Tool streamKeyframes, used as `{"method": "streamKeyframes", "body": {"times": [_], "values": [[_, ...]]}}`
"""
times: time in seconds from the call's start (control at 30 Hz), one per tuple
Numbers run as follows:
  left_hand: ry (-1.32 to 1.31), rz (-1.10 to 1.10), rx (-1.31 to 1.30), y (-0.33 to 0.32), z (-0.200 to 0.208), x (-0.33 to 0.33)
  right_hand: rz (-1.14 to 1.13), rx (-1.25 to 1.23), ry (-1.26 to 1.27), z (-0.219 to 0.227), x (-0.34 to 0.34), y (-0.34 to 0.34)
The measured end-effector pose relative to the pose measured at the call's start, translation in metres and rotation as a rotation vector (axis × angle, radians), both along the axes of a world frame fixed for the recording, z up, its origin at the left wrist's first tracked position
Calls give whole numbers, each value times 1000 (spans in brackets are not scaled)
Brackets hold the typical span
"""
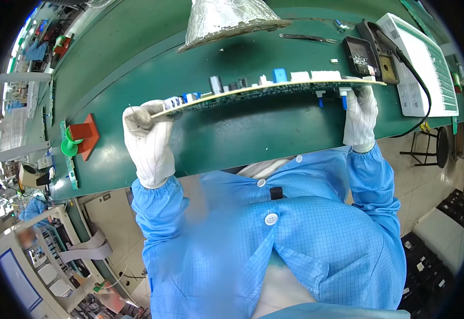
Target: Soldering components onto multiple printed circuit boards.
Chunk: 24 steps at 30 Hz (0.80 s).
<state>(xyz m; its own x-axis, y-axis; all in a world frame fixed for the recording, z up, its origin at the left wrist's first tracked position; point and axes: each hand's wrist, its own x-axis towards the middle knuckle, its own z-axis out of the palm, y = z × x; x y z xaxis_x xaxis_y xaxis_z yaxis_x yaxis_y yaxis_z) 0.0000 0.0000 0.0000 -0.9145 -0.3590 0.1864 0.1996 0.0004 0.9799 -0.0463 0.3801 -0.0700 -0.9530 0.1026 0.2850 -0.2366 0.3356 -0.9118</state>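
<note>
A long circuit board (pixel 242 91) is held up above the green bench, seen nearly edge-on. White connectors, a blue block and dark cylindrical parts stand on its upper side; two blue-stemmed parts hang below its right end. My left hand (pixel 149 141), in a white striped glove, is closed around the board's left end. My right hand (pixel 360 117), gloved the same way, grips the right end from beneath; its fingertips are partly hidden behind the board and a white connector.
A foil-covered cone (pixel 229 21) hangs at the far middle. Tweezers (pixel 309 38) lie at far right, near a soldering iron stand (pixel 383 53) with a cable and a white tray (pixel 420 69). A green solder spool (pixel 69 146) with a red holder (pixel 85 135) sits at left. A stool (pixel 439 149) stands at right.
</note>
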Motion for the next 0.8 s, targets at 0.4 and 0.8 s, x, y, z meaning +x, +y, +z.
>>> {"method": "streamKeyframes", "body": {"times": [0.4,0.8], "values": [[-32,-121,-559,9,-41,22,6,577,111,-12,9,31],[-66,-35,-998,3,-75,-1,29,419,105,-15,11,32]]}}
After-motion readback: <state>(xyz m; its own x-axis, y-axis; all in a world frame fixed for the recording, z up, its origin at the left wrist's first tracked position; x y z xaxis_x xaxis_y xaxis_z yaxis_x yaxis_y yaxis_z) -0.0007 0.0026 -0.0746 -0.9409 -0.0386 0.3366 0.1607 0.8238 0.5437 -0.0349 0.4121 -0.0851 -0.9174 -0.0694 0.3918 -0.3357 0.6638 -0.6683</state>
